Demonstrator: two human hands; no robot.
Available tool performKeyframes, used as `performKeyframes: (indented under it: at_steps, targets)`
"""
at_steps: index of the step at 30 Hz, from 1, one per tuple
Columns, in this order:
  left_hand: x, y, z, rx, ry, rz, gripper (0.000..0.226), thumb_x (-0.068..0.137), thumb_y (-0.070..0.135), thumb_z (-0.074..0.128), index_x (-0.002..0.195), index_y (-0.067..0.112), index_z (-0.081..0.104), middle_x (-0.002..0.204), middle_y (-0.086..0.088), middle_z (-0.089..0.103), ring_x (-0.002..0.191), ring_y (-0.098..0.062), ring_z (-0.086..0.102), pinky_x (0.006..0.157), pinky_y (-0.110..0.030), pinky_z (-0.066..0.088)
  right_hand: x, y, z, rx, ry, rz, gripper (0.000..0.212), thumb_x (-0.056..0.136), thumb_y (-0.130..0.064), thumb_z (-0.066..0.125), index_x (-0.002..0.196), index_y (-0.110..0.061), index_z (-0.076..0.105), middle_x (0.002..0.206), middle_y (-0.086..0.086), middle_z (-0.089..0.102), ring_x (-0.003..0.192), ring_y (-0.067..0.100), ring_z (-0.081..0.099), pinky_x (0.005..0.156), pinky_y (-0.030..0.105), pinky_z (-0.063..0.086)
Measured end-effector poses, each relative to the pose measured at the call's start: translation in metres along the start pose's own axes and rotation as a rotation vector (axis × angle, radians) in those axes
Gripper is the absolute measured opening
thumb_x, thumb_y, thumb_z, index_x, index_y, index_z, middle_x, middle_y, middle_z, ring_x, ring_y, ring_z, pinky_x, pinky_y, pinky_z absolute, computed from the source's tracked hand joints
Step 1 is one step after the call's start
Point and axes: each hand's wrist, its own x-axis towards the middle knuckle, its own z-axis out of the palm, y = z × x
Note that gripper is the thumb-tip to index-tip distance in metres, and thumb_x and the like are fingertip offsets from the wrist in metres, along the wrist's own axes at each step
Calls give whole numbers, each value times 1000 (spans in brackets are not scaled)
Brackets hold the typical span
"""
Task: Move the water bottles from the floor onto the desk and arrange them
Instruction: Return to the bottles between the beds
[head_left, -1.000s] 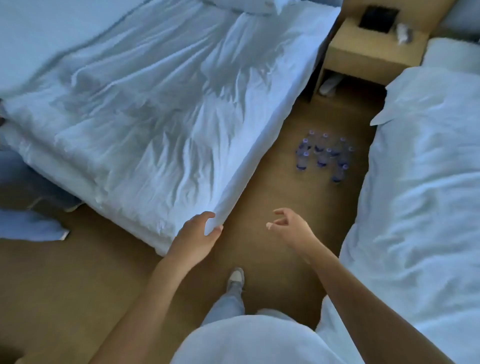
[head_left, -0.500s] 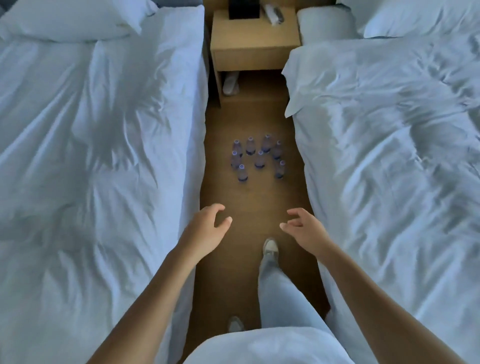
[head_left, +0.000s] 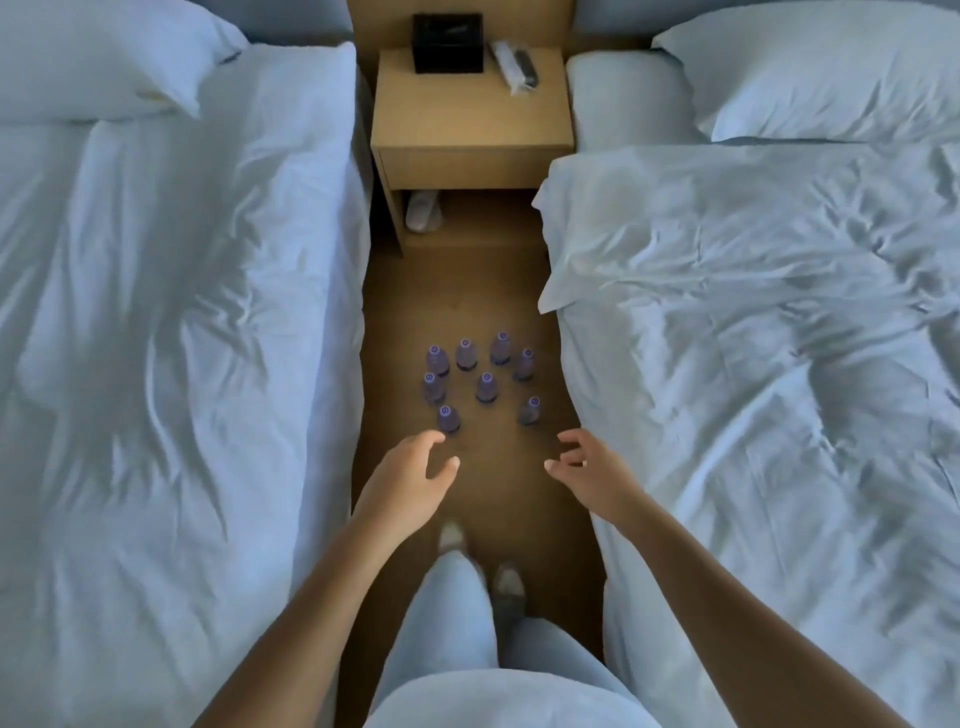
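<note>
Eight water bottles (head_left: 480, 379) stand upright on the floor (head_left: 457, 280) between two beds, none moved, while the left hand (head_left: 410, 480) and right hand (head_left: 589, 467) reach toward them, open and empty.

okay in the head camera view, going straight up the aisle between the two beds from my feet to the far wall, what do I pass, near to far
Shoes → left hand and right hand, both open and empty → cluster of eight upright water bottles on the floor → nightstand with a black box on top.
</note>
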Motion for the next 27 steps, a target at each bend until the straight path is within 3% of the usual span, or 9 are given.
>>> performKeyframes:
  at_steps: [8,16,20,24,27]
  targets:
    - [126,-6,-16,21,-76,-6,47,94,44,52,136,25,45,139,4,52,125,-16,51,90,-22,40,104,-41,-28,31,54,78,49,93,-35,61,137,-23,44,125,2,57,100,14,53,86,31,52]
    - [234,-32,-12,36,-51,-69,46,94,43,51,135,24,46,137,1,53,121,-19,54,87,-24,44,212,-51,-28,16,38,84,46,93,-34,61,135,-24,45,125,1,57,97,11,51,75,22,44]
    - [274,-69,29,35,-30,-125,46,93,44,53,134,24,47,136,2,54,119,-18,56,81,-20,41,272,-27,-1,-21,12,82,48,92,-35,62,136,-25,44,125,0,58,96,11,53,66,16,43]
    - [311,-120,98,70,-50,-156,48,93,45,53,135,25,45,135,2,55,120,-17,56,83,-21,42,338,17,41,-38,-37,74,50,92,-32,62,138,-24,43,127,0,58,103,13,56,69,16,43]
    - [345,-164,158,53,-56,-162,50,91,44,56,136,24,45,133,1,57,117,-17,58,82,-20,42,395,56,79,-50,-84,40,49,91,-29,64,136,-23,45,124,-2,59,96,7,53,71,17,43]
